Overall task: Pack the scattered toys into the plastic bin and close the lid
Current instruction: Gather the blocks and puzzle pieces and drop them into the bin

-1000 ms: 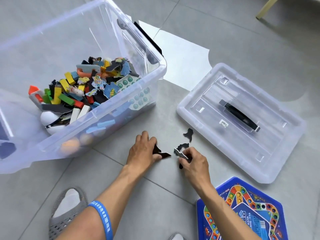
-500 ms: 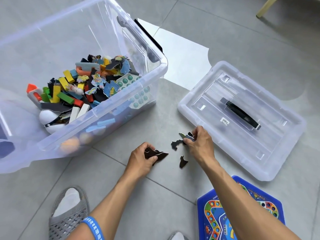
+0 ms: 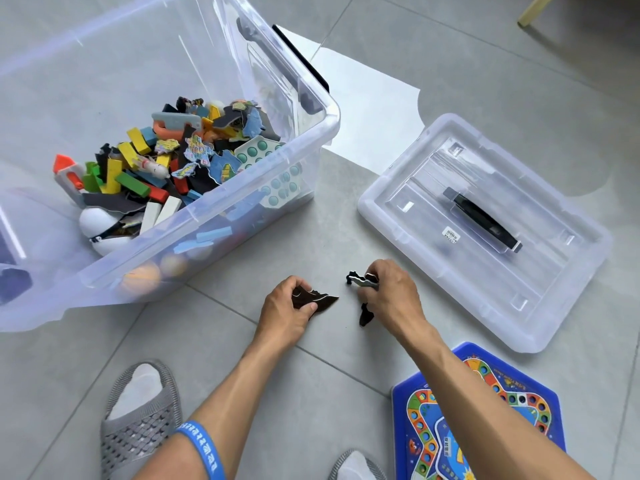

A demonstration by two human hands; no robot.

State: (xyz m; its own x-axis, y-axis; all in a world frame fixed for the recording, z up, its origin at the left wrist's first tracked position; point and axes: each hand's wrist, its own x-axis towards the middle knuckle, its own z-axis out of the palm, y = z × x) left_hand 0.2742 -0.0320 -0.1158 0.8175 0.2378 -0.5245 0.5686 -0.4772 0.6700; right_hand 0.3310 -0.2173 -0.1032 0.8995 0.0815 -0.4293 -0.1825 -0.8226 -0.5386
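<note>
Right hand [image 3: 391, 296] pinches a dark puzzle piece [image 3: 360, 281]; another piece [image 3: 365, 315] lies just beneath.

One head-worn wide-angle view looks steeply down, close over the floor [image 3: 346, 216] (no second view).

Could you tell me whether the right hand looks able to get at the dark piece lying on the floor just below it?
Probably yes: the dark piece lies bare on the floor, right under the right hand. But that hand already pinches other pieces, so little grip is free.
</note>
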